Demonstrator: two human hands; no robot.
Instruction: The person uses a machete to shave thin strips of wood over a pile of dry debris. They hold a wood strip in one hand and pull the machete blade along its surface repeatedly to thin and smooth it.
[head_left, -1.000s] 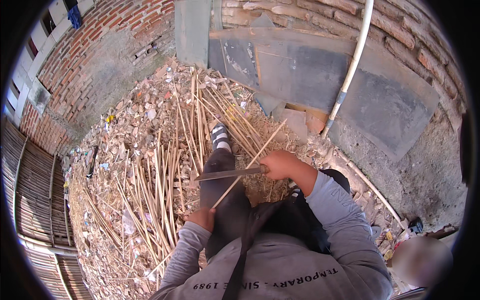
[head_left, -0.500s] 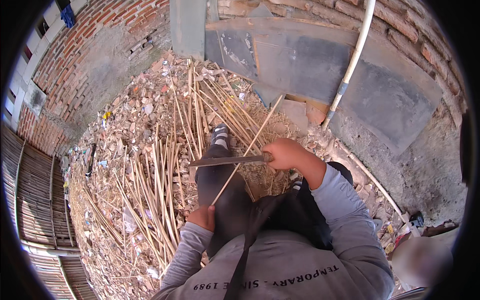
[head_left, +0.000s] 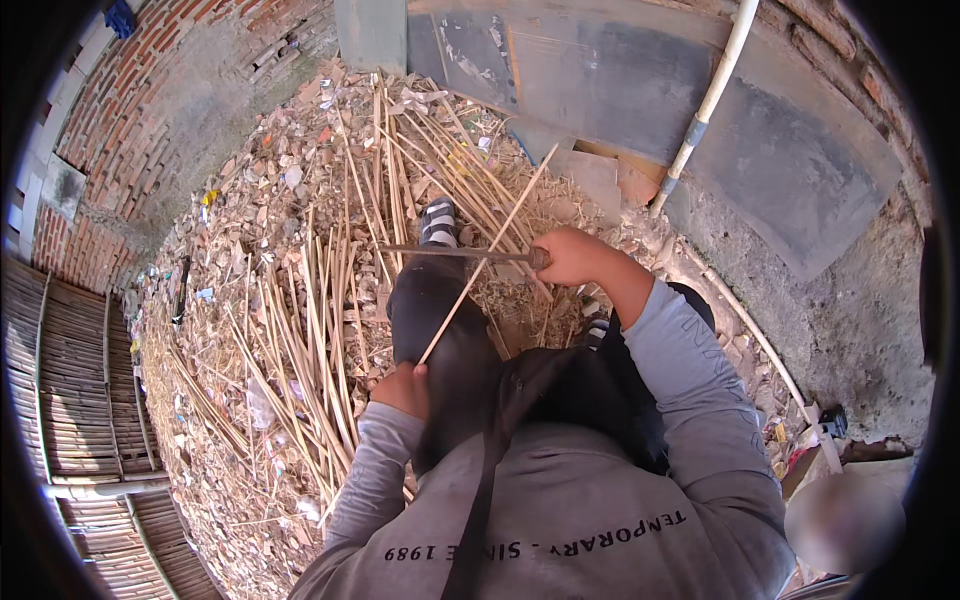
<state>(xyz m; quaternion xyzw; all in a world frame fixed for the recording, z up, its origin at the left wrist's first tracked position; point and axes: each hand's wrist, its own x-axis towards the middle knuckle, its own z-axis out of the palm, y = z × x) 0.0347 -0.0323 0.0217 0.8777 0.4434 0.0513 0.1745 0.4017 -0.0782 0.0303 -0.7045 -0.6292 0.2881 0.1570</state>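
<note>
My right hand (head_left: 570, 256) is closed round the wooden handle of a machete (head_left: 450, 251), whose long dark blade points left above my thigh. The blade lies across a thin bamboo strip (head_left: 452, 315) and is turned nearly edge-on. Near my left thigh, my left hand (head_left: 403, 389) grips the strip's lower end. From there the strip slants up and away to the right, its far end (head_left: 553, 150) free over the ground. More bamboo strips (head_left: 318, 340) lie in a loose pile to the left of my leg.
Farther bamboo strips (head_left: 440, 170) lie beyond my foot on rubble-strewn ground (head_left: 230, 270). Large grey panels (head_left: 620, 100) lean against the brick wall, with a white pole (head_left: 710, 105) before them. A slatted bamboo screen (head_left: 75, 370) stands at the left. At the lower right is a blurred patch (head_left: 845, 523).
The machete blade has tilted from showing its flat side to nearly edge-on. Both hands have moved slightly up in the view, still holding the strip and the machete.
</note>
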